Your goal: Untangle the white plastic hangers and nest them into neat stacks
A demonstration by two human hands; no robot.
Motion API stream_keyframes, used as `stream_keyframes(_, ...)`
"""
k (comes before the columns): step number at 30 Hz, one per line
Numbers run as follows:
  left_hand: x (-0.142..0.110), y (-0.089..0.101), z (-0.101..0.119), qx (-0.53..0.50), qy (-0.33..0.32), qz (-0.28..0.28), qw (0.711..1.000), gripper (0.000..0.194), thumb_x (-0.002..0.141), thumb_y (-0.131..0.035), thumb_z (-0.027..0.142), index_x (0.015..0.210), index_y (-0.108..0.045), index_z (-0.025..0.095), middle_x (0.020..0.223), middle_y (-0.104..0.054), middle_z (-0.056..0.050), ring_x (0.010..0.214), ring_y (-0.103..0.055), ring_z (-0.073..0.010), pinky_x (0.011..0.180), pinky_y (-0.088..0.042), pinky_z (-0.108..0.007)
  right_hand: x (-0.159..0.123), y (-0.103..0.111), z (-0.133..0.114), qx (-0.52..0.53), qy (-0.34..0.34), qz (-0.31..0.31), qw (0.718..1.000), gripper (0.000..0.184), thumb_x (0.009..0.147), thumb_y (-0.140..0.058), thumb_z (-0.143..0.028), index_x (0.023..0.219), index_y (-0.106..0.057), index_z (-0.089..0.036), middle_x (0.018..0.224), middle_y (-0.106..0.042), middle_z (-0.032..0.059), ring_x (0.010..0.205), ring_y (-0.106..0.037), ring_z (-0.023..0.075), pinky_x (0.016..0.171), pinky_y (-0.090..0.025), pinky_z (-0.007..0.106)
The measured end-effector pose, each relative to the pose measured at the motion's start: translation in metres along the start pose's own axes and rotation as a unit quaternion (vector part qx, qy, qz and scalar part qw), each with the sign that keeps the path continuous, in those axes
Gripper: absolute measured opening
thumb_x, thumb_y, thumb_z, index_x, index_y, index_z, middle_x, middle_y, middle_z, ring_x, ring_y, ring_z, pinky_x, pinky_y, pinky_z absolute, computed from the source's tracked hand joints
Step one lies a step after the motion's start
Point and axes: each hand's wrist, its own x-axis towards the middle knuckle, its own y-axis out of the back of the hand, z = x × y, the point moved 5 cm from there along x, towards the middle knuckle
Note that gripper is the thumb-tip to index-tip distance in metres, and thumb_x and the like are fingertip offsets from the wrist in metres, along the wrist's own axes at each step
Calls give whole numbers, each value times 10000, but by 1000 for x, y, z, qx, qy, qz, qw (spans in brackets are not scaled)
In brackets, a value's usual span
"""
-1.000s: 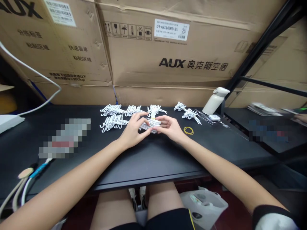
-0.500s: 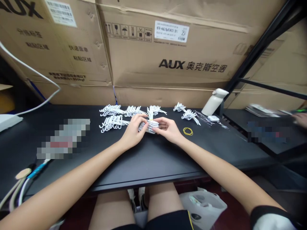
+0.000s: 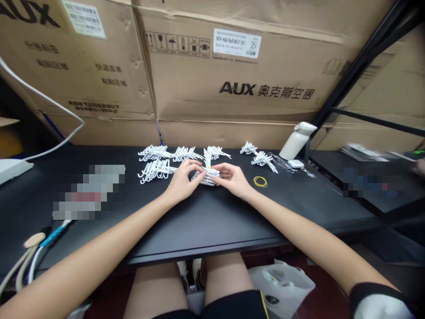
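Observation:
Between my two hands is a bundle of white hooks (image 3: 209,179), with a yellow rubber band around its narrow upper part. My left hand (image 3: 186,179) grips the bundle from the left, thumb and fingers closed on it. From the right, my right hand (image 3: 234,178) holds the same bundle between thumb and fingers. Piles of white hooks (image 3: 155,172) lie to the left and behind my hands. More white hooks (image 3: 264,160) lie behind and to the right. On the tabletop right of my right hand are loose yellow rubber bands (image 3: 260,181).
A pale bottle (image 3: 298,141), glasses (image 3: 283,163) and a small white case (image 3: 296,164) stand or lie at the back right. Cardboard boxes (image 3: 232,106) rise behind the black table (image 3: 212,221). Cables (image 3: 49,239) and a blurred-out object (image 3: 89,192) are at left. Another person's hand (image 3: 420,165) shows far right.
My left fingers have come down from the top of the bundle and closed in on its left side. The banded part now stands more exposed. My right hand has barely moved.

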Motion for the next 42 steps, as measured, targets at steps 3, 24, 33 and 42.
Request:
stream_keyframes(3,0,-1,-2,-14,-7,-14,1000,179,835,-572,346,809,-642,183,1058,-612,-94,1026,-577,-232,942,-429,-407,0,0,4,14,-16,1,1000,376,664,-754,-291,990,-623,-155,972,-700,80,757,-680,164,659,-567,285)
stream_keyframes(24,1,-6,-18,-96,70,-37,992,393,714,-699,434,998,-586,186,1086,-632,-87,1058,-578,-243,934,-451,-421,0,0,4,-5,-9,29,1000,411,764,-650,-465,1013,-661,-139,905,-711,78,741,-661,202,580,-580,321)
stream_keyframes(33,1,-11,-21,-252,199,-93,942,381,708,-693,488,887,-679,152,870,-696,-50,762,-623,-170,722,-474,-293,2,4,5,51,-29,62,996,413,760,-638,-499,963,-656,-140,885,-666,66,698,-628,160,501,-578,265)
stream_keyframes(42,-2,-13,-20,-322,254,-83,908,308,665,-752,405,831,-688,153,774,-649,-12,675,-551,-112,621,-419,-233,5,5,3,62,-41,59,995,355,749,-656,-460,926,-653,-152,784,-664,39,668,-614,139,464,-565,227)
